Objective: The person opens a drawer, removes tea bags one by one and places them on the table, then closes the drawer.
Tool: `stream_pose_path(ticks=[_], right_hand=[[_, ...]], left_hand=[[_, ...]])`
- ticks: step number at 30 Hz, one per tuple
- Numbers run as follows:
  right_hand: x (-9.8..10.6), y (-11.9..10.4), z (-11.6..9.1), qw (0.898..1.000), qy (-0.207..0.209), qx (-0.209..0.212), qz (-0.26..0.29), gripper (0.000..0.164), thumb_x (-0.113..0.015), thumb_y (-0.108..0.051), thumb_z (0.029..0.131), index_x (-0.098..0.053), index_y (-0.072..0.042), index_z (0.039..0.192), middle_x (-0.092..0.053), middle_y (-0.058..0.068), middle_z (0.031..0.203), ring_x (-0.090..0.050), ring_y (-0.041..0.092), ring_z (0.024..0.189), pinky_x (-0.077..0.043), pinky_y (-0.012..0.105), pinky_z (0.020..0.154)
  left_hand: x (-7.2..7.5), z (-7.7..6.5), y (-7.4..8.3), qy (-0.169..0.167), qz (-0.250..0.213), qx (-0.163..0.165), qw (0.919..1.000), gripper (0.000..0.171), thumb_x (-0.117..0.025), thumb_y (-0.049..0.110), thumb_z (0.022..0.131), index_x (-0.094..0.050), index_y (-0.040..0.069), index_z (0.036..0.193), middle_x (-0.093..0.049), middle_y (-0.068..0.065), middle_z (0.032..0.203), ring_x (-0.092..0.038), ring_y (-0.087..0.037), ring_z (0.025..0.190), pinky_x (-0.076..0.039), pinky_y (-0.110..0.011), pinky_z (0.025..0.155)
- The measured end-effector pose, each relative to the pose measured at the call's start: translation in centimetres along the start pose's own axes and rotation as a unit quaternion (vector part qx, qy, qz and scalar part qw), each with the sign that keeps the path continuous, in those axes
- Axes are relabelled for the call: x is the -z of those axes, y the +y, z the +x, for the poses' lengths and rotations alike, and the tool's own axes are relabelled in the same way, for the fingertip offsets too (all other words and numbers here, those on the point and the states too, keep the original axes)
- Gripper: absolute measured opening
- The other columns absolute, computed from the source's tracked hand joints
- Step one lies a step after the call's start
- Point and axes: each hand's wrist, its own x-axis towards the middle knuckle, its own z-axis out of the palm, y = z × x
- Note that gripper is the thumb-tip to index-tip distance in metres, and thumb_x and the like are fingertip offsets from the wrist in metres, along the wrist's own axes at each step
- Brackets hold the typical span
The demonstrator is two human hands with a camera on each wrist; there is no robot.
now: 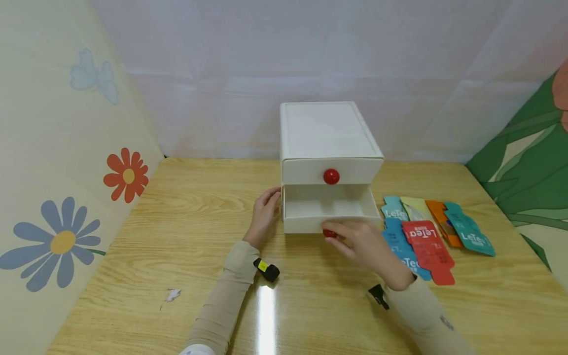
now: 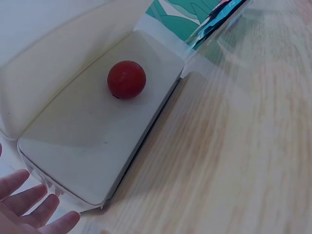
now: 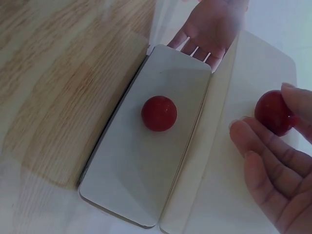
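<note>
A white box of drawers [image 1: 328, 129] stands on the table, each drawer front bearing a round red knob. Its middle drawer [image 1: 306, 226] is pulled out, with bare white floor showing inside. My right hand [image 1: 366, 244] pinches that drawer's red knob [image 3: 274, 113] between thumb and fingers. The top drawer [image 1: 306, 171] is closed. Below the pulled-out drawer, the wrist views show a closed bottom drawer [image 2: 78, 129] with its own knob [image 2: 126, 79]; the head view hides it. My left hand [image 1: 264, 213] rests along the box's left side, fingers extended [image 2: 30, 200].
Several colourful flat LeTea packets lie right of the box, among them a red packet [image 1: 429, 249] and a teal packet [image 1: 470, 229]. A small pale patch [image 1: 173, 295] shows on the table [image 1: 146, 246] at the front left. A white cloth [image 1: 213, 84] hangs behind.
</note>
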Motion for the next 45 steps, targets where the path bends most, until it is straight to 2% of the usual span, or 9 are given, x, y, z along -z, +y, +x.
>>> stream_pose_path(ticks=[11, 15, 18, 25, 27, 32, 36, 39, 45], right_hand=[[-0.1, 0.7, 0.5, 1.000, -0.010, -0.009, 0.003, 0.054, -0.034, -0.044, 0.095, -0.067, -0.002, 0.097, -0.069, 0.010, 0.084, -0.061, 0.012, 0.060, -0.051, 0.024, 0.052], [-0.1, 0.9, 0.6, 1.000, -0.012, -0.013, 0.005, 0.031, -0.056, -0.031, 0.091, -0.068, -0.003, 0.097, -0.068, 0.009, 0.084, -0.061, 0.012, 0.060, -0.051, 0.026, 0.052], [-0.1, 1.1, 0.7, 1.000, -0.011, -0.012, 0.004, 0.023, -0.063, -0.023, 0.086, -0.068, -0.003, 0.096, -0.069, 0.010, 0.084, -0.061, 0.012, 0.061, -0.051, 0.027, 0.053], [-0.3, 1.4, 1.1, 1.000, -0.007, -0.015, -0.001, 0.056, -0.033, -0.047, 0.094, -0.068, -0.003, 0.095, -0.069, 0.010, 0.083, -0.058, 0.010, 0.058, -0.049, 0.024, 0.051], [-0.4, 1.5, 1.2, 1.000, -0.009, -0.018, 0.001, 0.056, -0.033, -0.047, 0.094, -0.068, -0.003, 0.096, -0.068, 0.010, 0.083, -0.057, 0.010, 0.058, -0.049, 0.023, 0.051], [-0.4, 1.8, 1.4, 0.999, -0.025, -0.032, 0.005, 0.037, -0.051, -0.035, 0.092, -0.067, -0.003, 0.098, -0.068, 0.009, 0.082, -0.058, 0.012, 0.059, -0.048, 0.023, 0.051], [-0.3, 1.8, 1.7, 0.998, -0.040, -0.057, -0.004, 0.023, -0.070, -0.016, 0.080, -0.068, -0.004, 0.099, -0.067, 0.007, 0.079, -0.057, 0.013, 0.058, -0.048, 0.024, 0.052], [-0.5, 1.9, 1.9, 0.997, -0.039, -0.068, -0.005, 0.025, -0.073, -0.009, 0.075, -0.068, -0.004, 0.099, -0.068, 0.008, 0.081, -0.057, 0.014, 0.058, -0.048, 0.025, 0.052], [-0.9, 2.4, 2.3, 0.997, -0.026, -0.073, -0.002, 0.023, -0.070, -0.008, 0.077, -0.068, -0.002, 0.099, -0.069, 0.011, 0.085, -0.060, 0.016, 0.061, -0.050, 0.028, 0.054]], left_hand=[[-0.1, -0.1, 0.1, -0.003, -0.009, -0.006, 0.9999, 0.032, -0.043, 0.013, 0.096, -0.052, -0.006, 0.120, -0.052, -0.017, 0.123, -0.047, -0.024, 0.113, -0.043, -0.040, 0.093], [-0.1, 0.0, 0.0, -0.001, -0.013, -0.006, 0.9999, 0.032, -0.043, 0.013, 0.096, -0.052, -0.007, 0.119, -0.053, -0.017, 0.123, -0.048, -0.023, 0.112, -0.043, -0.041, 0.093], [-0.1, 0.0, 0.0, -0.001, -0.009, -0.004, 0.9999, 0.032, -0.043, 0.013, 0.096, -0.053, -0.006, 0.119, -0.053, -0.016, 0.123, -0.048, -0.023, 0.112, -0.043, -0.041, 0.092], [0.0, 0.0, 0.0, -0.003, -0.003, -0.006, 1.0000, 0.031, -0.043, 0.013, 0.097, -0.053, -0.006, 0.119, -0.053, -0.016, 0.123, -0.049, -0.023, 0.112, -0.045, -0.040, 0.091], [0.0, 0.0, 0.0, -0.003, -0.006, -0.008, 0.9999, 0.032, -0.043, 0.013, 0.097, -0.053, -0.007, 0.119, -0.053, -0.017, 0.123, -0.048, -0.023, 0.112, -0.045, -0.039, 0.091], [0.0, 0.0, 0.0, -0.001, -0.004, -0.007, 1.0000, 0.032, -0.043, 0.014, 0.097, -0.053, -0.006, 0.120, -0.053, -0.017, 0.123, -0.048, -0.023, 0.113, -0.044, -0.041, 0.092], [0.0, 0.0, 0.0, 0.002, -0.001, -0.004, 1.0000, 0.032, -0.043, 0.013, 0.096, -0.053, -0.006, 0.119, -0.053, -0.016, 0.122, -0.048, -0.022, 0.112, -0.044, -0.043, 0.092], [0.0, 0.1, 0.0, 0.006, 0.004, -0.003, 1.0000, 0.031, -0.044, 0.013, 0.096, -0.054, -0.005, 0.118, -0.054, -0.016, 0.121, -0.049, -0.021, 0.110, -0.043, -0.044, 0.092], [-0.1, 0.1, 0.0, 0.010, 0.005, 0.008, 0.9999, 0.031, -0.044, 0.014, 0.096, -0.055, -0.004, 0.119, -0.054, -0.014, 0.122, -0.048, -0.021, 0.111, -0.042, -0.045, 0.093]])
